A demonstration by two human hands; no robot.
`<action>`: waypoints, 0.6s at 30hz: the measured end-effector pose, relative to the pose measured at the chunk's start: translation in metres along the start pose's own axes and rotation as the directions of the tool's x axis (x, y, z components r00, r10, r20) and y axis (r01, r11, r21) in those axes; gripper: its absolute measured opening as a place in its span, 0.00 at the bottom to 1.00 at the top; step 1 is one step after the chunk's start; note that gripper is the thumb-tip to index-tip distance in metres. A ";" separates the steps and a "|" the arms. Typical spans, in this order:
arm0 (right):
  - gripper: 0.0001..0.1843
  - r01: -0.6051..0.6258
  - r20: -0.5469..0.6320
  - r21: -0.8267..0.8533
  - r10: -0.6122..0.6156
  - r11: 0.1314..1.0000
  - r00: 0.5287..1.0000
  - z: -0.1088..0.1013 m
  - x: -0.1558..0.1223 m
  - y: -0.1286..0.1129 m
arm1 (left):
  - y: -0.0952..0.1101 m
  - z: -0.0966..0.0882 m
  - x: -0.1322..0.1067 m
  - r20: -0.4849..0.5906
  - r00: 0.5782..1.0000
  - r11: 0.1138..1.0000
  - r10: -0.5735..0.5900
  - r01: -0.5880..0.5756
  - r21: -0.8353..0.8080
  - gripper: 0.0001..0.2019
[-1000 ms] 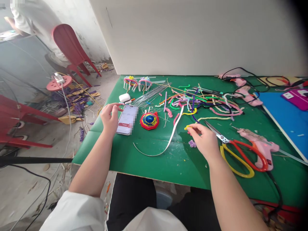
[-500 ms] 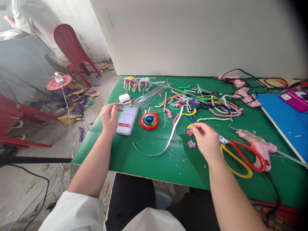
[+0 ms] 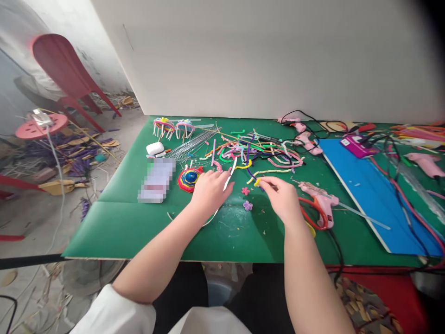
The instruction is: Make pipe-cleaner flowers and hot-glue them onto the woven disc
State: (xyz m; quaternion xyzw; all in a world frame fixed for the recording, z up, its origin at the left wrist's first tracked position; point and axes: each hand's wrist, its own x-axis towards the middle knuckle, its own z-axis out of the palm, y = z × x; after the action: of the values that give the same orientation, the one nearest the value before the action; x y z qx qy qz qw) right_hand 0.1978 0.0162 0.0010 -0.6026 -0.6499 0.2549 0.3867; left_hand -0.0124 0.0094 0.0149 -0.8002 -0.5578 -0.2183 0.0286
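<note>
Yellow fuzzy piece (image 3: 257, 183): sitting above the green tabletop (image 3: 132, 232), right of its middle; too small to tell whether its shape is finished.
Basin (image 3: 217, 293): standing below the near edge, between the knees; contents not showing.
Purple flower (image 3: 247, 205): lying loose on the tabletop, looking fully formed.
Right hand (image 3: 281, 197): pinching the yellow fuzzy piece between thumb and fingers.
Pink flower (image 3: 245, 191): lying just beyond the purple one, also looking done, attached to nothing visible.
Left hand (image 3: 210, 188): hovering around the white strip (image 3: 231, 175), which is showing between thumb and fingers; cannot tell whether they are gripping it.
Domed disc (image 3: 190, 179): resting beside the left hand, its coloured rings looking complete, no flowers showing on it.
Fuzzy stems (image 3: 283, 162): lying heaped, mostly unshaped.
White case (image 3: 155, 148): looking closed, hiding any contents.
Tasselled ornaments (image 3: 185, 129): standing farthest back, two of them, seemingly finished.
</note>
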 end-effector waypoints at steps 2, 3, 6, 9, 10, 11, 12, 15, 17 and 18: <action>0.11 0.001 0.026 -0.049 0.000 0.999 1.000 -0.003 0.001 0.003 | 0.006 0.016 -0.003 0.195 0.980 0.996 -0.048 0.031 0.086 0.14; 0.11 0.003 0.032 -0.064 -0.001 0.998 0.999 -0.003 0.002 0.005 | 0.006 0.021 -0.005 0.246 0.966 0.992 -0.081 0.054 0.114 0.15; 0.10 -0.008 0.043 -0.081 0.012 0.997 0.999 -0.002 0.002 0.006 | 0.002 0.026 -0.010 0.326 0.935 0.984 -0.139 0.094 0.148 0.16; 0.09 -0.001 0.078 -0.092 0.009 0.996 0.997 0.006 0.001 0.006 | -0.002 0.025 -0.010 0.361 0.919 0.983 -0.158 0.111 0.147 0.12; 0.09 0.015 0.099 -0.093 -0.006 0.996 0.995 0.010 0.000 0.006 | -0.002 0.024 -0.009 0.362 0.917 0.982 -0.165 0.120 0.145 0.12; 0.09 0.037 0.124 -0.093 -0.025 0.995 0.992 0.015 -0.001 0.005 | -0.003 0.024 -0.008 0.356 0.918 0.982 -0.174 0.133 0.137 0.12; 0.09 0.061 0.152 -0.097 -0.045 0.993 0.987 0.020 -0.002 0.004 | -0.003 0.023 -0.008 0.339 0.923 0.981 -0.184 0.152 0.119 0.12; 0.10 0.121 0.230 -0.153 -0.084 0.981 0.970 0.030 -0.004 0.002 | -0.007 0.019 -0.006 0.218 0.946 0.970 -0.240 0.243 0.014 0.14; 0.10 0.141 0.259 -0.190 -0.089 0.972 0.962 0.033 -0.005 0.001 | -0.010 0.017 -0.005 0.094 0.952 0.950 -0.291 0.299 -0.084 0.15; 0.10 0.145 0.262 -0.194 -0.091 0.970 0.961 0.033 -0.005 0.001 | -0.011 0.016 -0.005 0.030 0.949 0.939 -0.314 0.315 -0.136 0.16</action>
State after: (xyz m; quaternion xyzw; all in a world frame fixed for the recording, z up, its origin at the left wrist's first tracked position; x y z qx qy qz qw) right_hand 0.1717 0.0160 -0.0196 -0.5632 -0.7519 0.2349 0.2495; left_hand -0.0191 0.0141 -0.0036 -0.7016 -0.6621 -0.2552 -0.0647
